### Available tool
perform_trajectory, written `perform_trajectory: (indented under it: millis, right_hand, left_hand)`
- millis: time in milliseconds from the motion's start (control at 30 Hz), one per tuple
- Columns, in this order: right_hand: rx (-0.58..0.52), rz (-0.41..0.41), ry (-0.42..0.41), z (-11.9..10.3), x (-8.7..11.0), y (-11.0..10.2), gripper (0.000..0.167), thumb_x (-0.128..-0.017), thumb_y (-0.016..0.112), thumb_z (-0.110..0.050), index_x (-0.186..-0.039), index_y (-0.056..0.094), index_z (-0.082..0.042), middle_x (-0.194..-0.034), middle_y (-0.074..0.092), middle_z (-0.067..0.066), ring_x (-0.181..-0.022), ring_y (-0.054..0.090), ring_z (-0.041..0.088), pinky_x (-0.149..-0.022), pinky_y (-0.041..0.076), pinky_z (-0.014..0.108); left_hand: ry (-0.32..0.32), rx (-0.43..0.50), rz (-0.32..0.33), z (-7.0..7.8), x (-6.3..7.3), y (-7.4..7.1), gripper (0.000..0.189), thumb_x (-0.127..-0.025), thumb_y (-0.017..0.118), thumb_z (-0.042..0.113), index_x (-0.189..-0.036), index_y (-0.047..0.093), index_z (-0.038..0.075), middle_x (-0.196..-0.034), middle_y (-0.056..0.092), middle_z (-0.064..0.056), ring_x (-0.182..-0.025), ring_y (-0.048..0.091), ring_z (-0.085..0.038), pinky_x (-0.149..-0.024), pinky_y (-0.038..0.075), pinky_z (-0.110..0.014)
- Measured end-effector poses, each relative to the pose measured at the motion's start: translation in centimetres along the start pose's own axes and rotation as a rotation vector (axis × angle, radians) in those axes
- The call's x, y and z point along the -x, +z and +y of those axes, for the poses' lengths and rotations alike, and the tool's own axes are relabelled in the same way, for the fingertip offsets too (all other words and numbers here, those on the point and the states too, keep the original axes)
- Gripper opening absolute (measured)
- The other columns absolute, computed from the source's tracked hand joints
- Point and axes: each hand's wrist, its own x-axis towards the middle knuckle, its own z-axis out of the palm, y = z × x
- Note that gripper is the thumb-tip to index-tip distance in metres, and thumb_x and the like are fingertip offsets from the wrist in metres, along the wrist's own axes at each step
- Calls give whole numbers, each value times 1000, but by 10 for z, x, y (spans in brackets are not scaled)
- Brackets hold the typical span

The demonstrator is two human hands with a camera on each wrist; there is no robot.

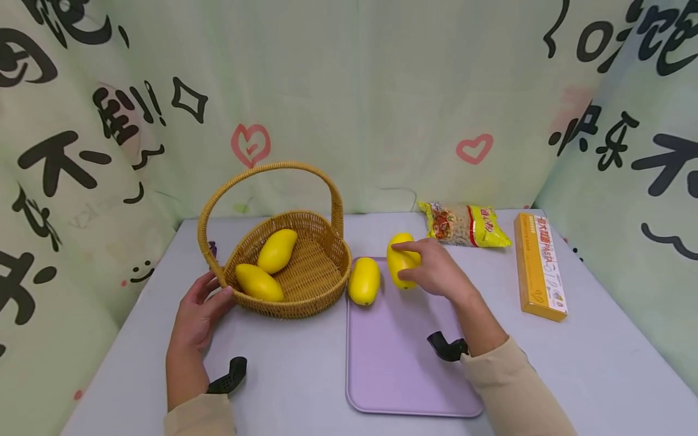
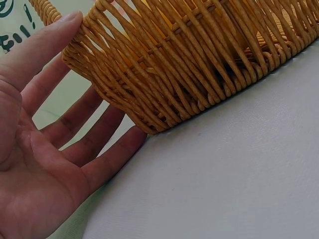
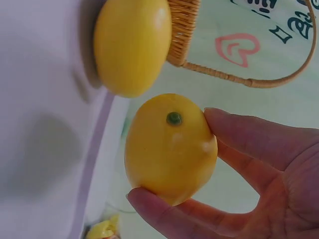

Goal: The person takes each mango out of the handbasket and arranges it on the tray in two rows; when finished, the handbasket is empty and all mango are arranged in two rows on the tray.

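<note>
My right hand pinches a yellow mango between thumb and fingers, over the far end of a light purple tray. In the right wrist view, the held mango shows its green stem end. Another mango lies at the tray's far left corner, beside the basket. My left hand rests against the left side of a wicker basket with a tall handle. In the left wrist view, its fairly straight fingers and thumb touch the woven wall. Two mangoes lie inside the basket's left part.
Behind the tray lies a yellow-and-clear food packet. A long orange-and-white box stands to the right of it. A small purple thing shows behind the basket's left edge. Printed curtains surround the white table.
</note>
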Motion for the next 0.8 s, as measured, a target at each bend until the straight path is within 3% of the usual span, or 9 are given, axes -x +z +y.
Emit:
perform_trajectory:
  millis: [167, 433, 800]
  right_hand:
    - [11, -47, 36, 10, 0, 5, 54, -91, 74, -11, -143, 62, -11, -144, 48, 30, -126, 47, 43, -106, 45, 59]
    - [29, -115, 73, 23, 1, 15, 54, -90, 73, -10, -143, 62, -10, -145, 45, 33, -125, 46, 44, -105, 45, 59]
    - [30, -115, 63, 30, -2, 21, 53, -89, 73, -10, -141, 64, -9, -145, 49, 30, -119, 48, 41, -97, 49, 52]
  left_hand:
    - [4, 9, 8, 1, 1, 0, 72, -95, 76, 19, -158, 41, 24, -141, 46, 8, -119, 59, -7, -101, 54, -21]
    - [11, 9, 13, 2, 3, 3, 71, -96, 75, 18, -159, 41, 23, -146, 45, 5, -120, 58, -9, -102, 53, -23]
    - [20, 16, 14, 1, 3, 4, 72, -96, 75, 18, -159, 41, 23, -142, 47, 7, -119, 60, -8, -101, 54, -22]
